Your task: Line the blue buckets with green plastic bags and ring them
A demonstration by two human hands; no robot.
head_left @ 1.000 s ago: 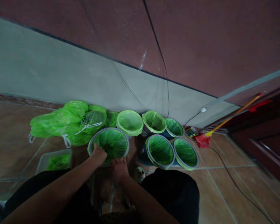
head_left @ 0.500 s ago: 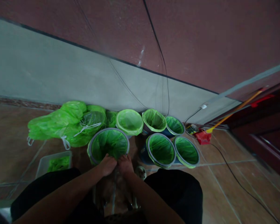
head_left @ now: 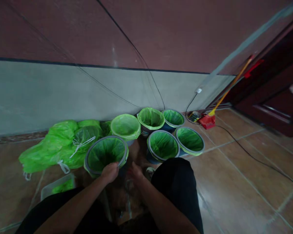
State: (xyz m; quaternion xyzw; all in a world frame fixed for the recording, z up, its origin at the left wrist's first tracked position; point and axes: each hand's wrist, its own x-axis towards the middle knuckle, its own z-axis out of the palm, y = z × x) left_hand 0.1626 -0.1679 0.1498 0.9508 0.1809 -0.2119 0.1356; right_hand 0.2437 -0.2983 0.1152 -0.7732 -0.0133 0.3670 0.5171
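Observation:
A bin lined with a green plastic bag and ringed by a grey hoop (head_left: 105,152) stands on the tiled floor right in front of my knees. My left hand (head_left: 110,171) rests on its near rim with the fingers curled over the edge. My right hand (head_left: 134,171) hangs just right of the bin, below the rim, fingers bent and blurred; what they hold, if anything, does not show. Several more green-lined bins (head_left: 163,145) stand to the right and behind.
A heap of filled green bags (head_left: 61,143) lies at the left by the wall. A clear tray with green bags (head_left: 60,186) sits near my left knee. A red dustpan and yellow broom (head_left: 207,119), cables (head_left: 254,157) and a dark door stand at the right.
The view has swung right and tilted. My hands moved from inside the bin and its front to the near rim; the right hand has slipped off to the side.

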